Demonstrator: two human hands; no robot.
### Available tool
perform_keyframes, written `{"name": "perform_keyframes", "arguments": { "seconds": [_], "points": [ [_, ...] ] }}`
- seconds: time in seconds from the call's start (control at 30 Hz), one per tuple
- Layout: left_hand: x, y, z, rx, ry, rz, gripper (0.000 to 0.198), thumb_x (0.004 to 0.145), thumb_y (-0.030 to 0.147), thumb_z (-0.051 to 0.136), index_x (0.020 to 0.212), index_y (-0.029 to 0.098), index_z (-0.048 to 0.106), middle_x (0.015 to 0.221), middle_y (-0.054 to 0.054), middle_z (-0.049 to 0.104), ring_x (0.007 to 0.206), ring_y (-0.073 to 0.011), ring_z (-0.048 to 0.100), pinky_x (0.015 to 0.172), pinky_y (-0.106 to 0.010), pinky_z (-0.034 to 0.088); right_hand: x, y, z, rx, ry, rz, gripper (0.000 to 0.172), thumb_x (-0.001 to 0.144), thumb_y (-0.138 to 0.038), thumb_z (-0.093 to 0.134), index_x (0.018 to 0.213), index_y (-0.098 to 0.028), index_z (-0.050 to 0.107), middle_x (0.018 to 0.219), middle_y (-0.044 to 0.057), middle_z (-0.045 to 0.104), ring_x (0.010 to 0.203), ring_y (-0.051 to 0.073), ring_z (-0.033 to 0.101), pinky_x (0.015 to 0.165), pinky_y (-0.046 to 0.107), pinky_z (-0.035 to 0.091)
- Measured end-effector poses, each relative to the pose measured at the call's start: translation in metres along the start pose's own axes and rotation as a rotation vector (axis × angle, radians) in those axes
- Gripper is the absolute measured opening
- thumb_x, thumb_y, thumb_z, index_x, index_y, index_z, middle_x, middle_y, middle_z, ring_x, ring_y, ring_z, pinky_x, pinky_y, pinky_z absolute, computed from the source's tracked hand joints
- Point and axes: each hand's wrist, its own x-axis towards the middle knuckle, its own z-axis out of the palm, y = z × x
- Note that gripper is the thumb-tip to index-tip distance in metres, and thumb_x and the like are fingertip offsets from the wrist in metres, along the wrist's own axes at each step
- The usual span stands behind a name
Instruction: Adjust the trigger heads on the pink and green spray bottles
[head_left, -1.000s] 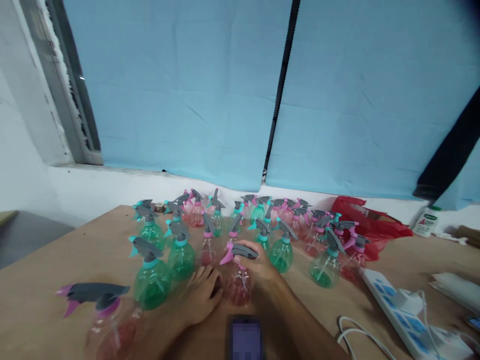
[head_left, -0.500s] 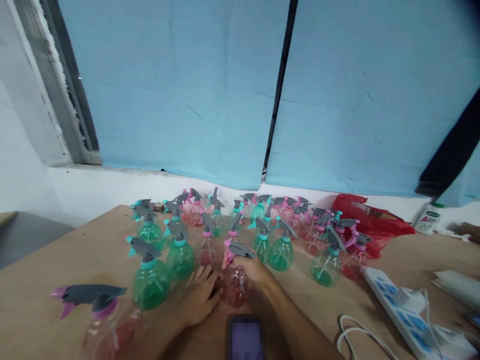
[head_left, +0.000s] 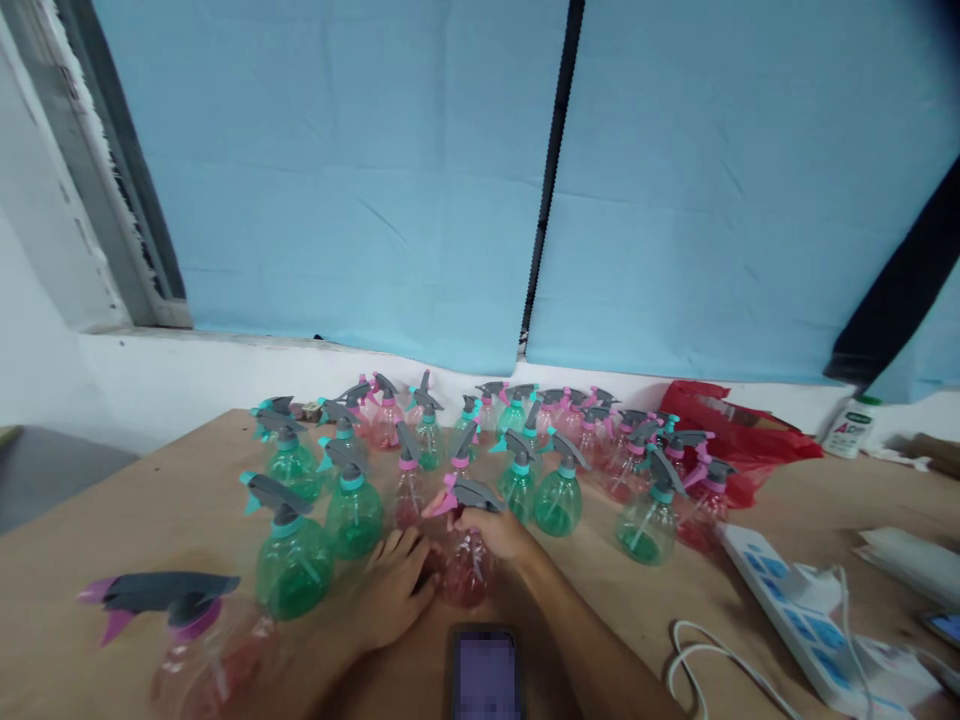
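Note:
A pink spray bottle (head_left: 468, 580) with a grey and pink trigger head stands upright on the table in front of me. My right hand (head_left: 504, 532) is closed around its neck, just under the head, with fingers at the pink trigger. Beside its left side lies my left hand (head_left: 397, 590), fingers apart and pointing forward, thumb close to the bottle; whether they touch I cannot tell. A green spray bottle (head_left: 294, 570) stands left of that hand. Nearer to me is another pink spray bottle (head_left: 214, 665), its nozzle facing left.
Several more green and pink spray bottles fill the back of the wooden table (head_left: 112, 560). A dark phone-like device (head_left: 486, 675) lies near me. To the right are a white power strip (head_left: 795, 610) with cables, a red plastic bag (head_left: 750, 440) and a white bottle (head_left: 851, 428).
The view has shifted slightly, so everything sits a little further left. My right hand stays on the pink bottle, and my left hand remains beside it.

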Motion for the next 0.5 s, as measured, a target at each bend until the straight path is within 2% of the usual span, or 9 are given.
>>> {"name": "perform_keyframes", "arguments": {
  "seconds": [0.27,0.5],
  "points": [
    [0.0,-0.002,0.003,-0.017,0.01,0.002,0.034,0.101,0.042,0.048,0.124,0.023,0.064,0.124,-0.011,0.061,0.115,-0.0323,0.055,0.099,-0.051,0.045,-0.003,0.002,0.004,-0.053,0.032,0.017,0.018,0.068,-0.028,0.058,0.075,-0.024,0.074,0.069,0.001,0.068,0.071,0.021,0.06,0.073,0.033,0.048],
    [-0.001,-0.001,0.002,-0.033,0.013,0.019,0.032,0.101,0.04,0.047,0.123,0.023,0.063,0.126,-0.011,0.06,0.117,-0.0321,0.055,0.1,-0.05,0.045,-0.002,0.008,0.0,-0.086,0.046,-0.031,0.018,0.07,-0.024,0.058,0.073,-0.024,0.075,0.067,0.0,0.066,0.067,0.019,0.058,0.068,0.03,0.047]
  ]
}}
